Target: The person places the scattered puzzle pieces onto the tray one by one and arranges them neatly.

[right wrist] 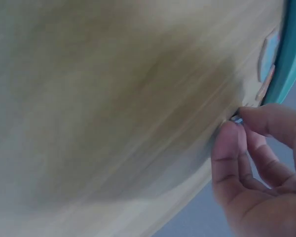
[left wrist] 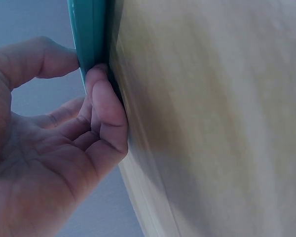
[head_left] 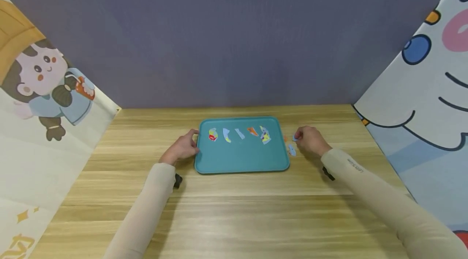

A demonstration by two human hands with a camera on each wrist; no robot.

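A teal tray (head_left: pixel 237 159) lies on the wooden table. My left hand (head_left: pixel 181 146) grips its left edge, and in the left wrist view the thumb and curled fingers meet at the tray's rim (left wrist: pixel 89 37). Just past the tray's right side, my right hand (head_left: pixel 311 139) pinches a small light-blue flat piece (head_left: pixel 294 138) between thumb and fingertips, close over the table; most of the piece is hidden. Another blue piece (head_left: pixel 291 150) and a small orange piece (head_left: pixel 285 138) lie between that hand and the tray.
Several flat pieces sit in a row across the tray's upper half, among them a red-and-yellow one (head_left: pixel 213 134), an orange one (head_left: pixel 252 131) and a patterned one (head_left: pixel 265 135). A dark panel (head_left: pixel 234 47) rises behind the table (head_left: pixel 234 218), with cartoon-printed walls at both sides.
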